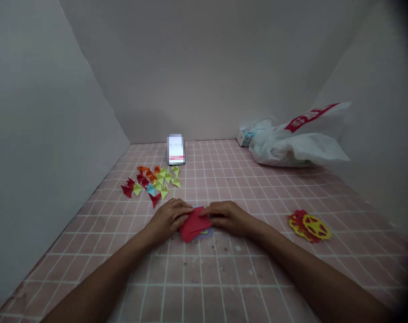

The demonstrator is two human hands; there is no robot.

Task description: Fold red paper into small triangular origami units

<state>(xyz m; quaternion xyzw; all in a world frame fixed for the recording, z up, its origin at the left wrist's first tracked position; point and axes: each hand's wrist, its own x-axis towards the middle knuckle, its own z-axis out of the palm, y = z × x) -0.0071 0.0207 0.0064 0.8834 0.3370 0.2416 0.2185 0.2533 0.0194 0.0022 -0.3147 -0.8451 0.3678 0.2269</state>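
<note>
While small folded-paper birds (151, 189) in red, orange, yellow and blue cluster toward the left edge of the pink, white-gridded tabletop (217, 179), a lit-screen phone (176, 150) stands near its far edge. Left hand (168, 217) grasps the left side of a flat red paper piece (192, 226). Piece lies between both hands, long axis slanting near-left to far-right; neither hand nearer; purple paper (208, 233) beneath. Right hand (232, 217) pinches its right side. Patterned box (244, 137), white plastic bag (291, 146): far right corner. Yellow-and-red toothed discs (315, 226): toward right edge.
</note>
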